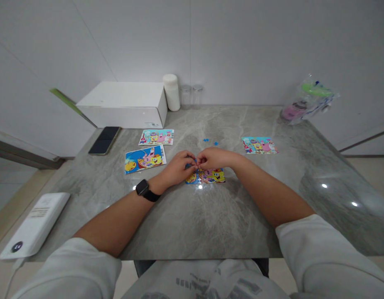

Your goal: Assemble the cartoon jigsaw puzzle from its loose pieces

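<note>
A colourful cartoon jigsaw puzzle (206, 177) lies on the table in front of me, its upper part covered by my hands. My left hand (181, 166) rests at its upper left corner, fingers bent and apart, with the thumb touching the edge. Just beside it, my right hand (210, 159) reaches over the top edge with its fingertips pinched together on a small blue puzzle piece, mostly hidden by the fingers. Farther back lie two loose blue puzzle pieces, one on the left (206, 140) and another on the right (216, 143).
Picture cards lie at left, one blue (145, 159) and one pale (156, 137); an assembled picture (259, 145) lies at right. Around them are a phone (104, 140), white box (123, 104), white bottle (171, 93), glass jars (191, 97), bagged cup (299, 108) and power bank (36, 224).
</note>
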{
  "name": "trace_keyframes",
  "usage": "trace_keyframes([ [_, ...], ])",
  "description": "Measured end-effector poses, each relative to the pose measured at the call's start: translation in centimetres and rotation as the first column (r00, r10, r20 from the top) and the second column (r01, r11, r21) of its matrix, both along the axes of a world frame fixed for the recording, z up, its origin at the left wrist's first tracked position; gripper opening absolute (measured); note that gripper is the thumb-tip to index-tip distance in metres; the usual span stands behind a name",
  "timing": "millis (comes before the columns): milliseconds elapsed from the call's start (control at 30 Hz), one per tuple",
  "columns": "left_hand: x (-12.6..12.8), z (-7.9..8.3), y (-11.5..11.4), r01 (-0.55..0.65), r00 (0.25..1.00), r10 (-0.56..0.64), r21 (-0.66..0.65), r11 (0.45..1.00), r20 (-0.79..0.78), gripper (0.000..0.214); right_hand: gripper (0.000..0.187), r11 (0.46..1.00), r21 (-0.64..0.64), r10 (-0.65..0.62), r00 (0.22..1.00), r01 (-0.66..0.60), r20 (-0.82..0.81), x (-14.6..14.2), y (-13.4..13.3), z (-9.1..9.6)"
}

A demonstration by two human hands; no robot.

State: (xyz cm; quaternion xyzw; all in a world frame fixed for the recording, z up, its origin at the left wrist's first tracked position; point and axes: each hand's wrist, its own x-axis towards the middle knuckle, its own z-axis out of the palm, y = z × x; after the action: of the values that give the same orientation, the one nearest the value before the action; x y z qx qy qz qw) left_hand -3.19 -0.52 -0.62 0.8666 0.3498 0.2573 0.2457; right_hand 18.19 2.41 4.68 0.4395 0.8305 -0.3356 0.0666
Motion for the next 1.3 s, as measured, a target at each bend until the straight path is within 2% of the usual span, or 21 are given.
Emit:
trace_keyframes([
  [200, -0.7, 0.4, 0.8, -0.137, 0.989, 0.138, -0.013, 0.990, 0.047, 0.020, 0.015, 1.000, 0.007, -0.019, 1.000, 0.019, -0.003, -0.1, -0.2, 0.8],
  [400, -1.0, 0.1, 1.3, -0.174, 0.983, 0.173, 0.004, 0.985, 0.063, 0.016, 0.014, 1.000, -0.027, -0.009, 1.000, 0.009, -0.005, -0.1, 0.1, 0.3],
  [600, -1.1, -0.2, 1.4, -0.172, 0.983, 0.170, 0.023, 0.985, 0.066, 0.016, 0.016, 1.000, -0.012, 0.002, 1.000, -0.002, -0.007, 0.0, 0.3, -0.2],
  [833, -1.0, 0.1, 1.3, -0.153, 0.987, 0.153, 0.002, 0.988, 0.054, 0.017, 0.028, 0.999, -0.037, 0.012, 0.998, -0.014, -0.060, 0.3, 0.5, -0.4],
  [1300, -1.0, 0.4, 1.0, -0.063, 0.998, 0.063, 0.004, 0.998, 0.025, 0.019, 0.022, 0.997, -0.072, 0.022, 0.995, -0.029, -0.094, 0.4, 0.6, -0.6],
])
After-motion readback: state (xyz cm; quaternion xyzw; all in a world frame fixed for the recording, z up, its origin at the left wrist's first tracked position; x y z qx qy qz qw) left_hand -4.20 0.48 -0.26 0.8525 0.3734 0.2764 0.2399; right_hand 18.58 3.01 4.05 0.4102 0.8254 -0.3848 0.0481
